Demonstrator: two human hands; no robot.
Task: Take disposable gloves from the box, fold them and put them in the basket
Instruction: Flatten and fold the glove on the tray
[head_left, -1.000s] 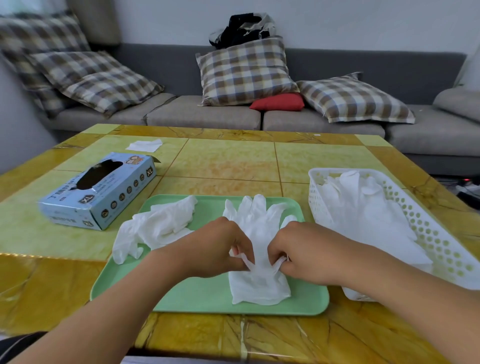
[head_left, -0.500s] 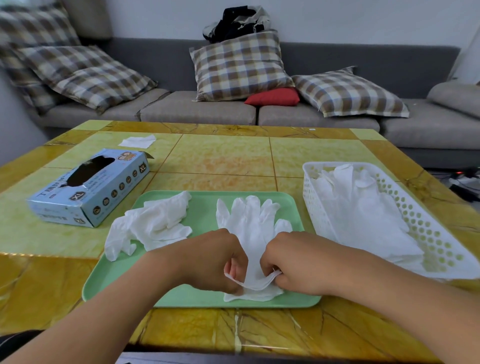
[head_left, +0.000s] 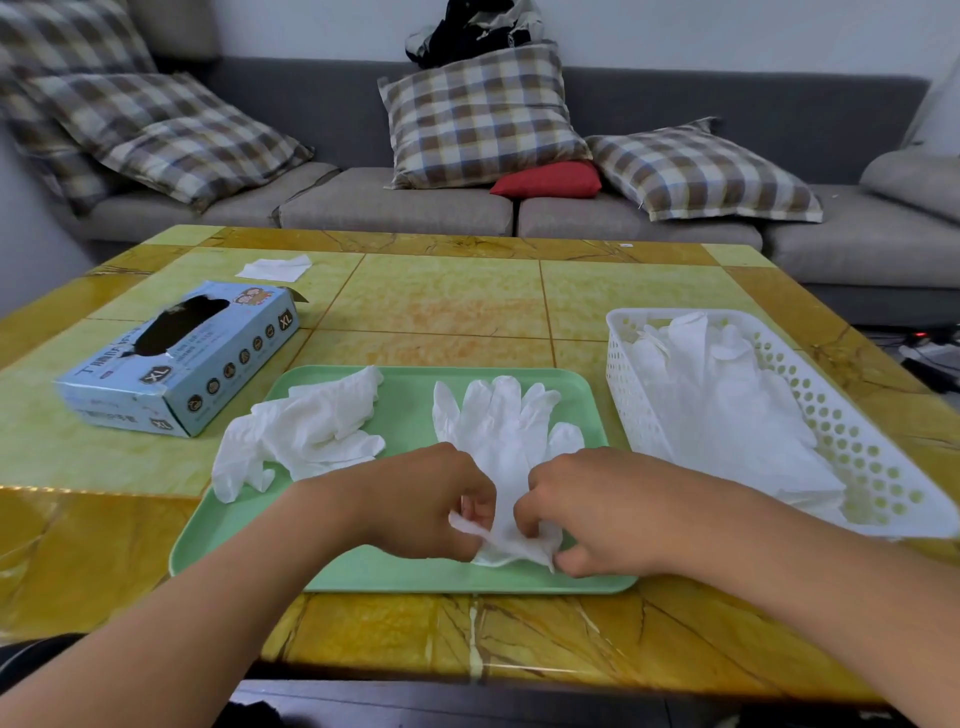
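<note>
Both hands grasp the cuff end of one white glove (head_left: 501, 431). Left hand (head_left: 415, 506): fingers curled, pinching the cuff's left corner. Right hand (head_left: 592, 512): fingers curled, pinching the right corner, thumb tucked under a bunched fold. Each grip is clenched on the glove itself; neither is released.

The glove lies flat on the green tray (head_left: 249, 525), fingers pointing away from the person, cuff lifted slightly off the tray.

Handling, judged: thin, limp film, very light, no stiffness; likely to cling to itself and spring open from a fold. Best held at the two cuff corners, as here, then carried over toward the fingers and pressed flat.

Crumpled gloves (head_left: 306, 431) lie at the tray's left edge, partly overhanging onto the table (head_left: 441, 306). White basket (head_left: 857, 452), just right of the tray, already holds gloves. Blue box (head_left: 182, 358) left of the tray, opening up; contents not visible.

Table: glossy yellow-green tiles. Behind it, a grey sofa (head_left: 395, 205) with checked cushions.
</note>
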